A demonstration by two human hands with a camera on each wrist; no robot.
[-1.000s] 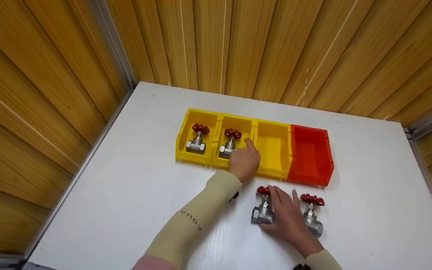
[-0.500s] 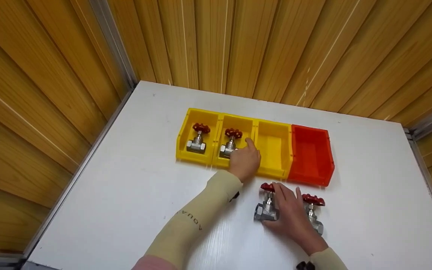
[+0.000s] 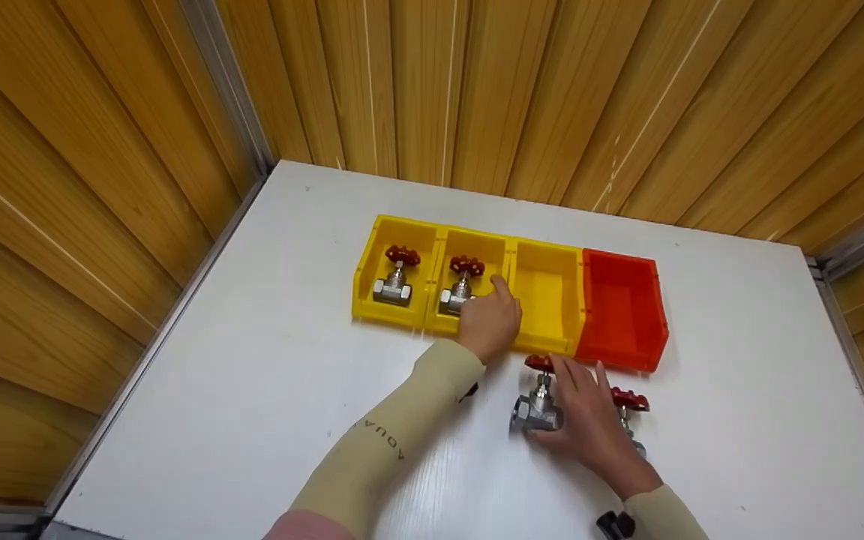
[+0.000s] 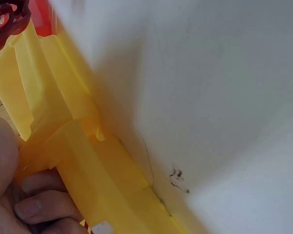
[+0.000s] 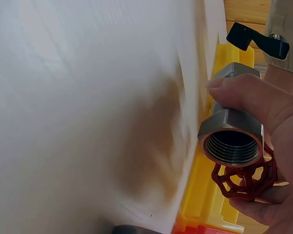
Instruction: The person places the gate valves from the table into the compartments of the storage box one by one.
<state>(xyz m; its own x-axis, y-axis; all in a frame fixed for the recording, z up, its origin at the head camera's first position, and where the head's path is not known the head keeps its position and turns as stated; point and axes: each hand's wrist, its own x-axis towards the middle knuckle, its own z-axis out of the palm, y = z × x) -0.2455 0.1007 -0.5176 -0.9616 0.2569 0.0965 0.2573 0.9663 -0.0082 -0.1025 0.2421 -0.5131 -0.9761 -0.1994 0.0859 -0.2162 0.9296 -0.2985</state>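
In the head view my right hand (image 3: 588, 421) grips a metal gate valve (image 3: 538, 409) with a red handwheel. The right wrist view shows the thumb across its body and the threaded opening of the valve (image 5: 230, 144) facing the camera. My left hand (image 3: 489, 324) is at the front of the second yellow bin (image 3: 477, 241), beside a similar valve (image 3: 456, 297) standing inside. In the left wrist view its curled fingers (image 4: 51, 204) hold the yellow bin wall (image 4: 95, 180). Another valve (image 3: 629, 399) stands on the table, partly hidden behind my right hand.
The first yellow bin (image 3: 367, 264) holds one more valve (image 3: 394, 289). Right of my left hand are a third yellow bin (image 3: 548, 281) and a red bin (image 3: 623, 315), joined in the row. Wood-panelled walls (image 3: 432, 90) bound the white table (image 3: 252, 390) at the back and sides.
My right hand has raised its valve and carried it slightly toward the bins and to the right, covering more of the valve behind it. The left hand has stayed in place.
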